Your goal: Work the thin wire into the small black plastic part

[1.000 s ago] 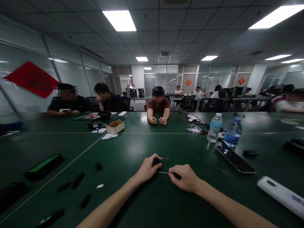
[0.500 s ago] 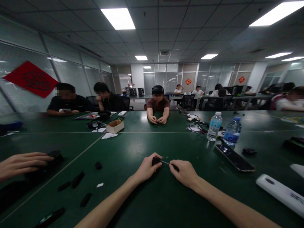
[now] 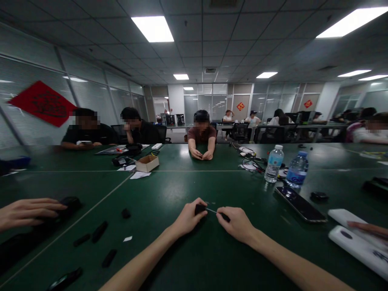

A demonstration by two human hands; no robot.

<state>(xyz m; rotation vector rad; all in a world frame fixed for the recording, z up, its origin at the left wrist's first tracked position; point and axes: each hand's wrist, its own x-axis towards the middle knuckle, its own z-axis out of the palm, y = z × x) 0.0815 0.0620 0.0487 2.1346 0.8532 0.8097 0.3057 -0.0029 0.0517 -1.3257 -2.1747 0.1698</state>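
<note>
In the middle of the head view, my left hand (image 3: 190, 215) is closed around a small black part (image 3: 200, 209), its fingers covering much of it. My right hand (image 3: 235, 223) grips the black handle of what looks like a small screwdriver (image 3: 211, 210). Its thin metal shaft points left and meets the black part, or lies right at it; the exact contact is too small to make out. Both hands are just above the green table (image 3: 182, 266). Left of my left arm lie several small black pieces (image 3: 100, 232) and a white scrap (image 3: 127, 239).
A co-worker's hand (image 3: 30, 212) rests on a black object at left. On the right are two water bottles (image 3: 274, 163), a phone (image 3: 300, 204) and white devices (image 3: 357, 250), with another blurred hand (image 3: 368, 227) over them. A small box (image 3: 147, 164) stands farther back; a person (image 3: 202, 135) sits opposite.
A blurred hand has come in at the right edge over the white devices. The view has tilted slightly up. My hands keep nearly the same pose on the black part and screwdriver.
</note>
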